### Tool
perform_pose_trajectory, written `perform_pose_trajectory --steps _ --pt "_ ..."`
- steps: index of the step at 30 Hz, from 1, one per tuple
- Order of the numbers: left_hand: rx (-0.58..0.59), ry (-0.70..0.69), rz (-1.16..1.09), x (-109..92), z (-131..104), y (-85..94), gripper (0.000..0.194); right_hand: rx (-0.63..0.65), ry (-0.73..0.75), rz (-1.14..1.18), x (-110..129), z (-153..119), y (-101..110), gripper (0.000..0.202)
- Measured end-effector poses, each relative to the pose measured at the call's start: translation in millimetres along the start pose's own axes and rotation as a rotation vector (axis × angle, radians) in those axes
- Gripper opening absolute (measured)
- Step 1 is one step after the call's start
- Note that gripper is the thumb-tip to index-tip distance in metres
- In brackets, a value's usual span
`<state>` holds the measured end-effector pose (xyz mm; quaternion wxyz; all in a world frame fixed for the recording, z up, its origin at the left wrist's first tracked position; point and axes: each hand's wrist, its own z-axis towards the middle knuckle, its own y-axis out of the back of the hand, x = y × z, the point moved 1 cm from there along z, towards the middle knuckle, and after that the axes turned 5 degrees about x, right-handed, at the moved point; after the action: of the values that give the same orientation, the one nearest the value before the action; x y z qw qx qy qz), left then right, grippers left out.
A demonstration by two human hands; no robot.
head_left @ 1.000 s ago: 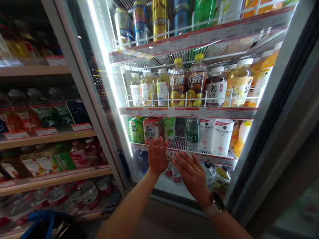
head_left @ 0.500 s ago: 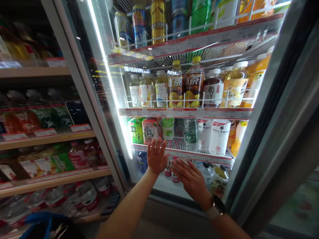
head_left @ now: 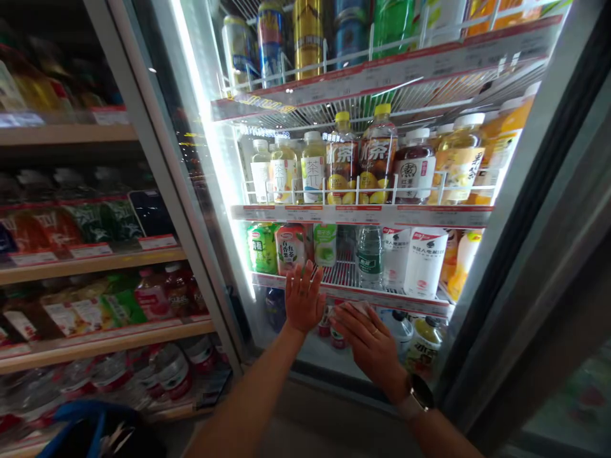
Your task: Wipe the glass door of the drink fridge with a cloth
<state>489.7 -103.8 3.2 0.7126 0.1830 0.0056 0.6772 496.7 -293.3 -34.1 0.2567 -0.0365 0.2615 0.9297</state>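
Observation:
In front of a lit drinks fridge, my left hand (head_left: 304, 299) is raised with its fingers spread. Its palm appears to lie flat against the glass door, over the lower shelf edge near a red tea carton (head_left: 291, 245). Lower and to the right, my right hand (head_left: 365, 334) lies flat with its fingers together, pressing a thin pale cloth or tissue (head_left: 361, 308) to the glass. Most of that cloth is hidden under the fingers. A ring and a dark watch (head_left: 421, 391) are on the right hand and wrist. A water bottle (head_left: 370, 257) stands behind the glass, above this hand.
Tea bottles (head_left: 341, 159) and cans (head_left: 308, 38) fill the upper fridge shelves. Left of the door frame (head_left: 157, 159), wooden shelves (head_left: 95, 267) hold more bottles and a phone-like dark panel (head_left: 150, 213). A blue and black item (head_left: 90, 413) is at the lower left.
The view has shifted slightly, so the fridge contents sit a little further right. Both hands stay at nearly the same places on the glass.

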Motion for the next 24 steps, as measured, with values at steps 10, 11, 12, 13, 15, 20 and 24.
perform_pose_trajectory --steps 10,11,12,13,15,20,24 --pt "-0.021 -0.013 0.048 -2 4 2.3 0.058 -0.022 -0.018 -0.024 -2 -4 -2 0.044" --pt "-0.018 -0.012 0.052 -2 4 2.4 0.058 -0.016 -0.022 -0.026 -2 -4 0 0.044" --pt "-0.016 -0.012 0.055 -2 4 2.3 0.058 -0.01 -0.03 -0.029 -3 -4 2 0.044" --pt "-0.014 -0.012 0.054 -2 3 2.2 0.058 -0.005 -0.04 -0.034 -4 -4 4 0.044" --pt "-0.014 -0.009 0.045 -1 2 1.8 0.058 -0.004 -0.054 -0.041 -6 -4 8 0.044" --pt "-0.01 0.011 -0.006 0 0 0.0 0.056 -0.013 -0.06 -0.023 -9 -5 11 0.04" --pt "-0.003 0.013 -0.002 0 0 0.1 0.057 -0.032 -0.098 -0.039 -6 -6 6 0.047"
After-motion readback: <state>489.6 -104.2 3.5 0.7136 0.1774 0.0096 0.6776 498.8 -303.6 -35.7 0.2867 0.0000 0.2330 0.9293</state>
